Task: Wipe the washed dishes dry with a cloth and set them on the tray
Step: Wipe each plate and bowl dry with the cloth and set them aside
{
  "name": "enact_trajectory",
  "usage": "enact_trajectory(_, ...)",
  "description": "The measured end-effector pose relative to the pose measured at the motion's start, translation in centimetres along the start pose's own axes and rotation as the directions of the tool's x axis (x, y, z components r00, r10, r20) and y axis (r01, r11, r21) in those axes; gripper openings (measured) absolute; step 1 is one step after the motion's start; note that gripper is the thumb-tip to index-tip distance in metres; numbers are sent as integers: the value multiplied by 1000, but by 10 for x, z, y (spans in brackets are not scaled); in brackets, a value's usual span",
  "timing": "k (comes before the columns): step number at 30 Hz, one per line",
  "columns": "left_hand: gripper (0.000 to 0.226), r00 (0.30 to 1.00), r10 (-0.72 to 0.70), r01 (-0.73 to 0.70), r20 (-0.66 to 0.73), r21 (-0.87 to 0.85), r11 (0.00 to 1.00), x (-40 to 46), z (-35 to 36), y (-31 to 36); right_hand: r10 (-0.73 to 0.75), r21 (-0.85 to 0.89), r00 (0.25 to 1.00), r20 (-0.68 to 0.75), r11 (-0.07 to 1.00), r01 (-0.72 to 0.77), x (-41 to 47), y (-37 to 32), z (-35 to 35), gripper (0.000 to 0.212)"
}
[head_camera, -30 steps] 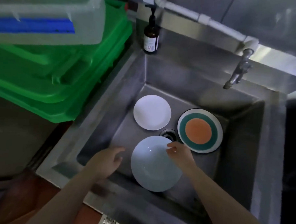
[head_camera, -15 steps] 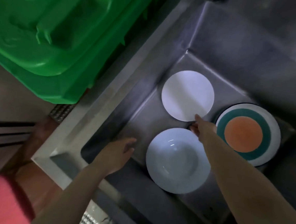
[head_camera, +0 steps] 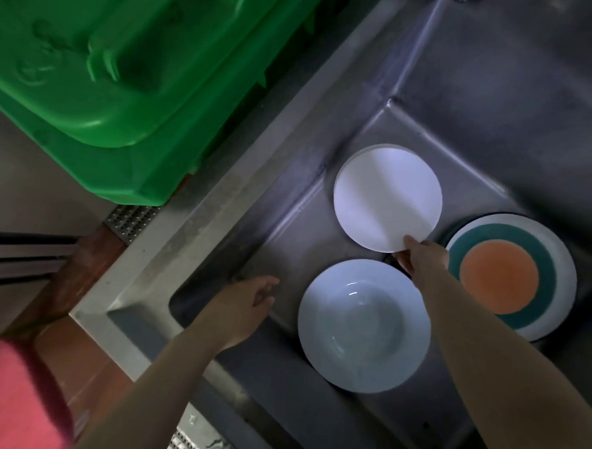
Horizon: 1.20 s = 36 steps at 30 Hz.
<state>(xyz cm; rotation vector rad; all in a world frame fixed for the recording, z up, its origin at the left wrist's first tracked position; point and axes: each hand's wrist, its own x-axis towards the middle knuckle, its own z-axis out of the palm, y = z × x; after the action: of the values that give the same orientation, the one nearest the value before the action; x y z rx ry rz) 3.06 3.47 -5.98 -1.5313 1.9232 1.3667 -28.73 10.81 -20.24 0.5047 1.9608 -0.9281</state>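
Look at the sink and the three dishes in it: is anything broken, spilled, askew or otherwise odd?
Nothing stands out. The white plate, pale bowl and striped plate lie apart in the sink, with no chips or spills visible. The right hand is at the white plate's near rim; the left hand is open, holding nothing.

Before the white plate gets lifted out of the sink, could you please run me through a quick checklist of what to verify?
1. Right hand has a grip on the white plate: ok, thumb on its near rim.
2. Plate free of the other dishes: ok, apart from the pale blue bowl and the striped plate.
3. Left hand free to help: ok, open and holding nothing.
4. Drying cloth at hand: not ok, none in view.
5. Tray ready: cannot tell, only green crates show.
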Motion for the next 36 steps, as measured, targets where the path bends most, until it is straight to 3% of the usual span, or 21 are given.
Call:
enact_trajectory(6, 42, 999, 9, -7, -36, 56, 998, 1, -2, 1, -42, 53, 993, 108, 998, 37, -15, 1, 3, 4)
enact_trajectory(10, 42, 999, 11, -7, -49, 71, 997, 3, 0, -2, -77, 196, 980, 183, 980, 40, -33, -1, 1, 19)
enact_trajectory(13, 43, 998, 4, -5, -69, -12, 1000, 3, -2, -2, -124, 133, 974, 188, 986, 100, -51, 2, -8, 21)
enact_trajectory(18, 43, 990, -17, -18, -141, -247, 969, -5, -11, 9, -264, 41, 934, 241, 964, 262, -108, 13, -26, 6)
enact_trajectory(21, 44, 996, -9, -37, -91, -491, 870, -19, -18, 25, -307, 54, 904, 299, 951, 305, -152, 20, -38, 10)
enact_trajectory(24, 40, 998, 24, 29, 62, -741, 671, -42, -29, 42, -309, 163, 871, 381, 950, 266, -197, 35, -52, 8)
enact_trajectory(26, 41, 980, 104, 84, 167, -835, 544, -58, -34, 49, -329, 228, 846, 419, 940, 253, -224, 47, -63, 11)
enact_trajectory(28, 37, 963, 173, 99, 205, -870, 482, -73, -38, 53, -347, 275, 830, 437, 930, 244, -249, 60, -73, 13)
enact_trajectory(36, 31, 867, 396, -82, 302, -698, 711, -116, -31, 69, -346, 373, 919, 190, 891, 258, -313, 119, -110, 13)
